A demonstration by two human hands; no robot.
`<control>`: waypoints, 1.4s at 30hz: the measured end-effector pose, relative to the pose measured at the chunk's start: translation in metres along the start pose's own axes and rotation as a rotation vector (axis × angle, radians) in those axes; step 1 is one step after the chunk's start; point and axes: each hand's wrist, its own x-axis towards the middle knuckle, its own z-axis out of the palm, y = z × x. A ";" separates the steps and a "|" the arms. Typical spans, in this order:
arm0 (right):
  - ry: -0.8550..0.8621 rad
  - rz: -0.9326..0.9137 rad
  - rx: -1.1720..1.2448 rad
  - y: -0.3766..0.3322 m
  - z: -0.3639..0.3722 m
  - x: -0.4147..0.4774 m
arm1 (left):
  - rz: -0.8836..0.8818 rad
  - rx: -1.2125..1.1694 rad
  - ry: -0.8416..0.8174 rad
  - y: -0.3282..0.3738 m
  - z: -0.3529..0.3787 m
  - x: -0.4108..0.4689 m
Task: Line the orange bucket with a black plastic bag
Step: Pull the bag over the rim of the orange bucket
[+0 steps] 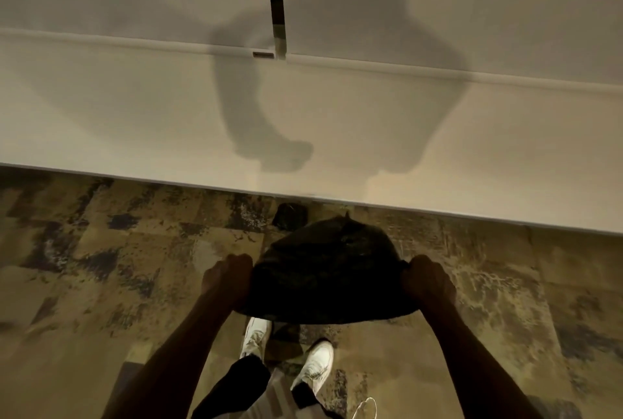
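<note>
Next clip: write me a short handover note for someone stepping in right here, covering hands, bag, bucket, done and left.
Left hand: closed grip on the bag's left edge.
Right hand: closed grip on its right edge.
Black bag: held spread between the hands above the patterned floor, in front of the shoes, near the white wall.
Orange bucket: not in view.
Done: bag in hand, stretched out.
Left: find the bucket and line it.
</note>
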 end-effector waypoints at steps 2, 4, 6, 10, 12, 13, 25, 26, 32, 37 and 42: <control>0.045 -0.001 0.225 -0.004 0.001 0.006 | -0.074 -0.204 0.037 0.000 -0.011 0.005; 0.107 -0.064 0.423 -0.011 -0.005 0.007 | -0.126 -0.442 0.089 0.005 -0.025 0.013; 0.171 -0.126 0.603 -0.021 -0.013 0.004 | -0.189 -0.657 0.157 0.013 -0.036 0.018; 0.226 -0.119 0.990 -0.035 -0.025 -0.003 | -0.318 -1.018 0.226 0.021 -0.045 0.019; 0.145 -0.036 1.141 -0.036 -0.026 -0.002 | -0.356 -1.191 0.205 0.023 -0.044 0.021; 0.081 0.011 1.199 -0.035 -0.025 -0.001 | -0.395 -1.303 0.177 0.022 -0.043 0.019; -0.267 0.189 1.413 -0.018 -0.003 0.014 | -0.316 -2.050 -0.323 0.016 -0.032 0.013; -0.259 0.187 1.408 -0.018 -0.002 0.015 | -0.318 -2.030 -0.351 0.015 -0.030 0.014; -0.254 0.260 1.567 -0.012 0.001 0.023 | -0.356 -1.841 -0.132 0.016 -0.032 0.009; -0.287 0.204 1.508 -0.001 0.003 0.024 | -0.312 -1.658 0.017 0.021 -0.029 0.012; -0.185 0.113 1.302 0.008 0.003 0.018 | -0.320 -1.647 0.044 0.021 -0.023 0.019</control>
